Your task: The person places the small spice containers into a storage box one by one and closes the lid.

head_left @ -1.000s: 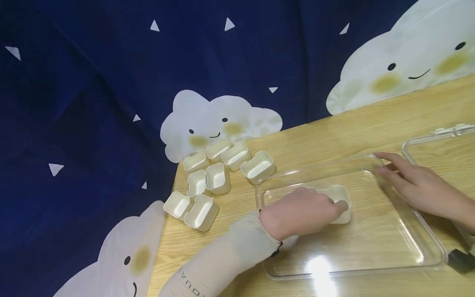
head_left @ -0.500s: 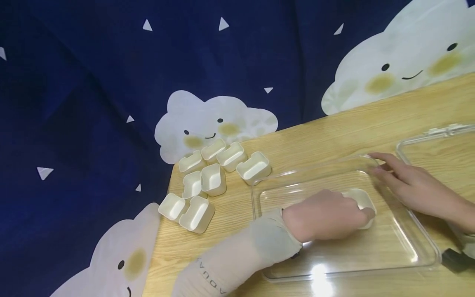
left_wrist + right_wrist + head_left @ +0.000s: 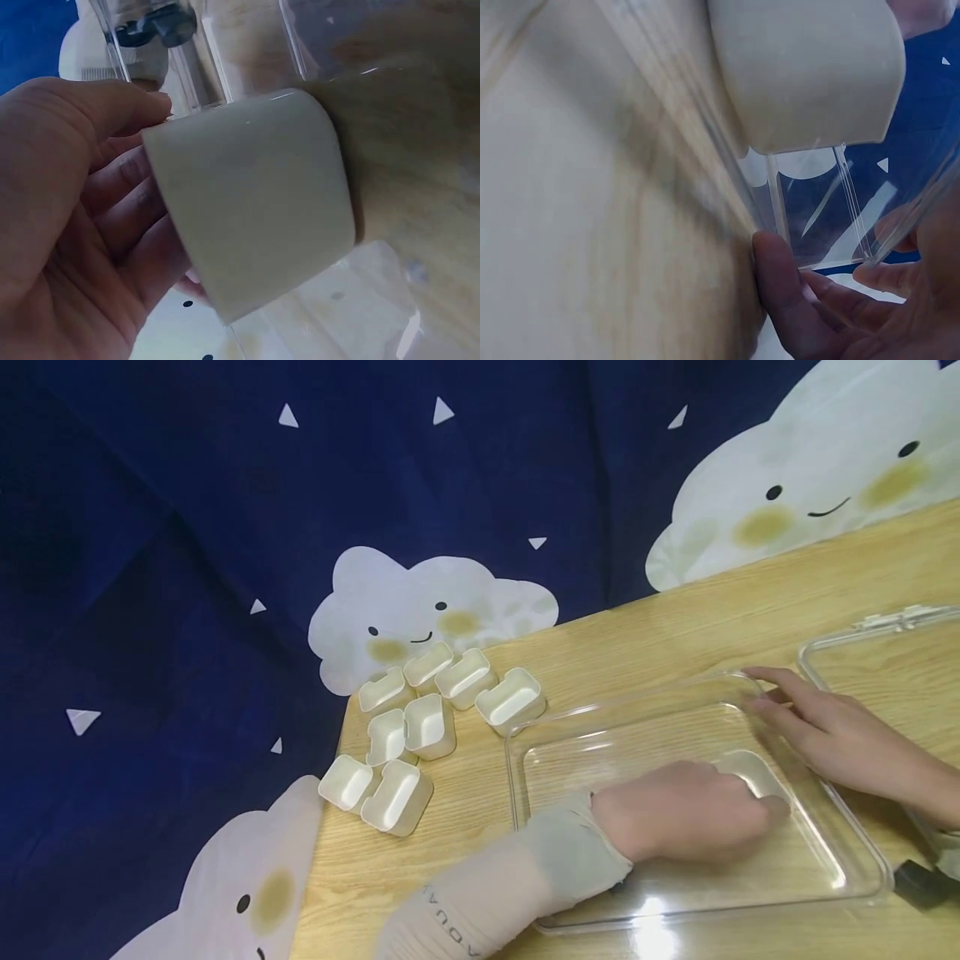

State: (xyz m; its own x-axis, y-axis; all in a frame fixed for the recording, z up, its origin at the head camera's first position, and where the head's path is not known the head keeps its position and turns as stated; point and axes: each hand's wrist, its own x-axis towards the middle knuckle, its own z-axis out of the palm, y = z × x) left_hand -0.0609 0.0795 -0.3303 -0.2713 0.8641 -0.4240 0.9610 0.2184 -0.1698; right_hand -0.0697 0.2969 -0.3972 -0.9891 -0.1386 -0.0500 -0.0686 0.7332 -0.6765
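Note:
My left hand (image 3: 690, 814) holds a cream plastic cup (image 3: 750, 770) with rounded corners by its rim, over the floor of a clear rectangular box (image 3: 637, 743). In the left wrist view the thumb and fingers lie on opposite faces of the cup wall (image 3: 247, 202). My right hand (image 3: 855, 731) pinches the box's far right corner. Seen from the right wrist, its thumb (image 3: 776, 277) is on one side of the clear wall and fingers are on the other. The left hand hides much of the held cup in the head view.
Several more cream cups (image 3: 427, 727), some with a notched rim, stand grouped on the wooden table (image 3: 465, 827) left of the box. Another clear rimmed piece with a clasp (image 3: 896, 620) lies at the far right. A blue curtain (image 3: 187, 568) with clouds hangs behind the table.
My left hand has carried the cream cup rightward through the clear box, toward its right wall. My right hand stays at the box corner. The head view has shifted slightly.

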